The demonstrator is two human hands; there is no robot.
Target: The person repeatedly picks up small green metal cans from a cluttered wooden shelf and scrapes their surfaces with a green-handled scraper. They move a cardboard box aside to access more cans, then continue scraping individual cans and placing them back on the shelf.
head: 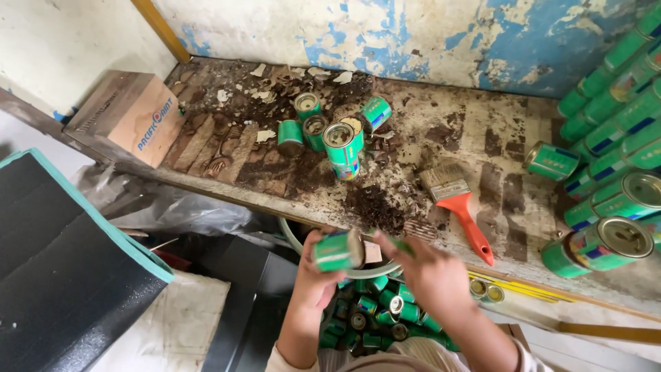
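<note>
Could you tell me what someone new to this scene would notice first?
Probably the green can held sideways in the left hand, with the right hand at its end, above a container full of similar small cans. Behind them, on the dirty, peeling shelf, an orange-handled brush lies beside a cluster of opened cans. More cans are stacked at right.

can in our left hand [311, 275]: glossy green printed metal [337, 251]
brush beyond our right hand [434, 275]: smooth red plastic handle, worn pale bristles [460, 202]
shelf ahead of our hands: rough, flaking wood [496, 145]
box far left of us: matt cardboard [131, 114]
</note>
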